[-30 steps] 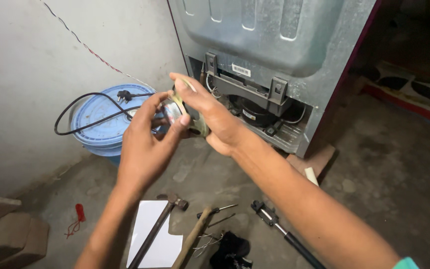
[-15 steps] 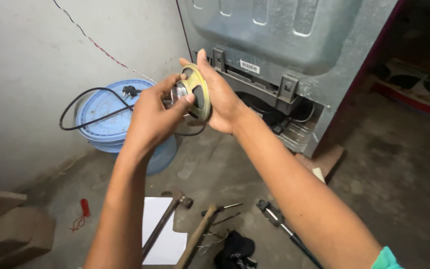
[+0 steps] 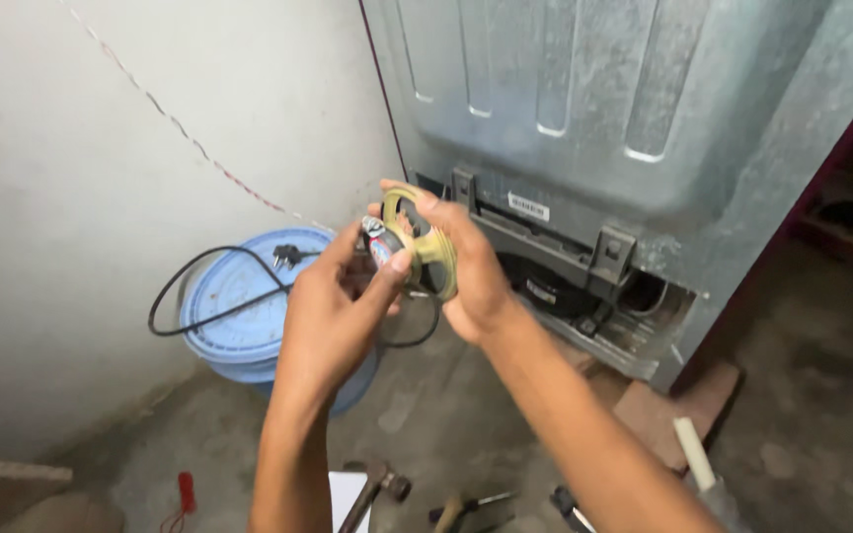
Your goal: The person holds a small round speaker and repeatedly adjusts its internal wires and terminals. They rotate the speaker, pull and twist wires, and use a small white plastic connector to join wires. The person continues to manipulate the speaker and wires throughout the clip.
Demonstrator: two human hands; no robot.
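Both hands have kept the yellow-green ring up in front of the appliance since half a second ago, while the view has tipped so that less of the floor tools shows. Right hand [image 3: 466,281] curls its fingers over the rim of the yellow-green ring [image 3: 431,247], holding it edge-on at chest height, just before the grey metal back of the appliance [image 3: 584,109]. Left hand [image 3: 333,306] pinches a small cylindrical part [image 3: 379,242] between thumb and fingertips, pressed against the ring; whether the part is fixed to it is hard to tell.

Below the hands a blue round lid [image 3: 239,316] covers a blue tub on the concrete floor, so nothing inside it can be seen. On the lid lies a black cord [image 3: 199,296] with its plug [image 3: 286,257].

A hammer [image 3: 377,489] and other tools lie at the lower edge, and a red-handled tool [image 3: 186,491] lies near the wall.
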